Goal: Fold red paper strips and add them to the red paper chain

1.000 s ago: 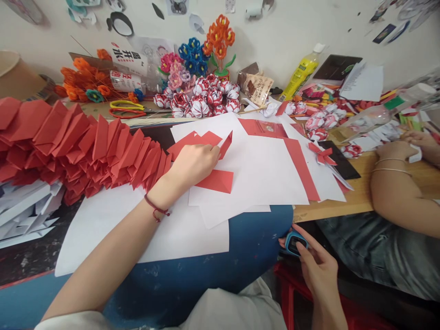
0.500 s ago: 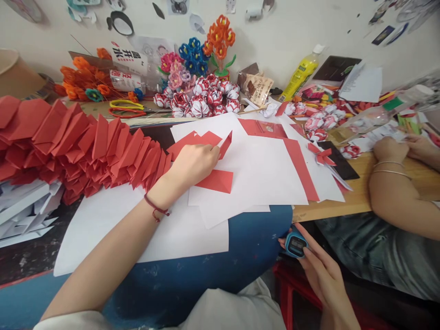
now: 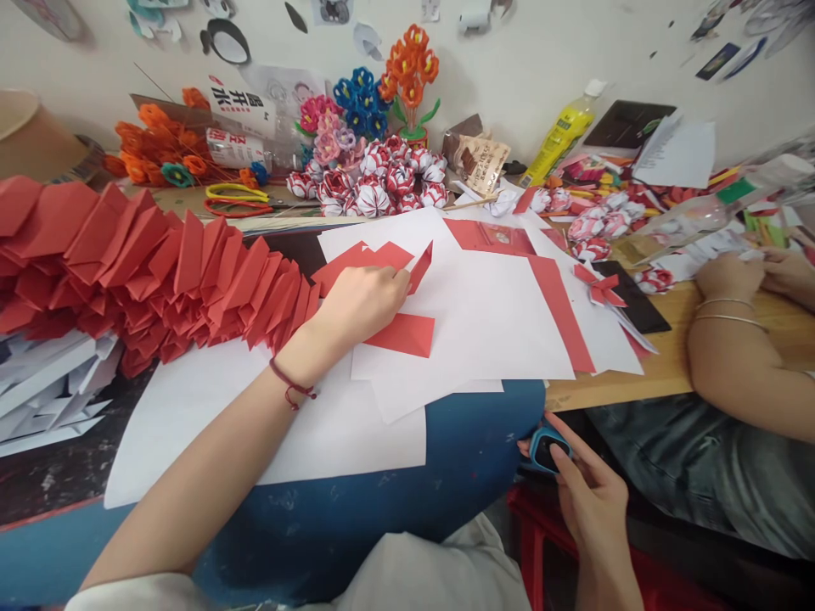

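My left hand (image 3: 369, 301) rests over the white sheets with its fingers pinched on a folded red paper piece (image 3: 421, 267), which stands up past the fingertips. Beneath that hand lies a flat red paper strip (image 3: 407, 335), partly covered by it. More red paper (image 3: 340, 265) lies just behind the hand. Down beside the table edge, my right hand (image 3: 592, 484) grips a small blue digital device (image 3: 546, 450). Its thumb lies across the dark face, so the display is mostly covered.
A long chain of folded red pieces (image 3: 159, 271) spreads across the left, above folded white pieces (image 3: 47, 390). Red-and-white paper flowers (image 3: 388, 178) and a yellow bottle (image 3: 564, 136) stand at the back. At right, another person's forearm (image 3: 732, 339) rests on the table.
My right thumb has moved onto the face of the blue device, covering the display that showed before. My left hand keeps its pinch on the folded red paper piece. The view has shifted slightly.
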The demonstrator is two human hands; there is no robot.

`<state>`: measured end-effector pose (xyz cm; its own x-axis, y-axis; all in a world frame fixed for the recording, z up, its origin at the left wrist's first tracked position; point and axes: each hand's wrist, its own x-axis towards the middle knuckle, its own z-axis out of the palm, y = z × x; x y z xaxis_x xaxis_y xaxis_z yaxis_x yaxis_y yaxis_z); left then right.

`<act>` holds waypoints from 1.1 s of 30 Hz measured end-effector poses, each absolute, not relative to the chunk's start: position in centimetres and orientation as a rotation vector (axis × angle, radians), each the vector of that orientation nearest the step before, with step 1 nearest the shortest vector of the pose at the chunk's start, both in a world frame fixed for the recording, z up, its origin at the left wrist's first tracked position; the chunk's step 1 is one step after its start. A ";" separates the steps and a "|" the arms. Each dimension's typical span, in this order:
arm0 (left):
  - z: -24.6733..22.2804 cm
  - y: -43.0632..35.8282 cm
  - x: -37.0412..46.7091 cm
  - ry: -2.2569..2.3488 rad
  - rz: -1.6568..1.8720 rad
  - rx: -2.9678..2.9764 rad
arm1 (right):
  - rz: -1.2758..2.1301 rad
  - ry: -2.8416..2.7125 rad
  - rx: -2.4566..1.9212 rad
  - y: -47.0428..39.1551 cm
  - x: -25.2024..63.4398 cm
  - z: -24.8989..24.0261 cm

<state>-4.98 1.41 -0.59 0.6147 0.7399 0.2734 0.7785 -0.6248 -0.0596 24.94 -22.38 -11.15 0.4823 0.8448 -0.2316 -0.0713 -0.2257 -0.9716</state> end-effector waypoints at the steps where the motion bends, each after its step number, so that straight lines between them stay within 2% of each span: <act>1: -0.5 1.4 -5.0 -1.274 -0.325 -2.674 | 0.963 -0.701 -1.570 -22.4 24.9 -11.2; 7: -0.5 1.4 -5.0 -1.261 -0.320 -2.670 | 0.833 -0.760 -1.613 -22.4 24.8 -11.8; 33: -0.5 1.4 -5.0 -1.252 -0.341 -2.659 | 0.829 -0.737 -1.601 -22.1 24.8 -11.9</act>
<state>-4.98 1.36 -0.53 0.6184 0.7333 0.2825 0.7753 -0.6281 -0.0669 24.84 -22.15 -11.90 0.5568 0.8209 -0.1268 0.0297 -0.1723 -0.9846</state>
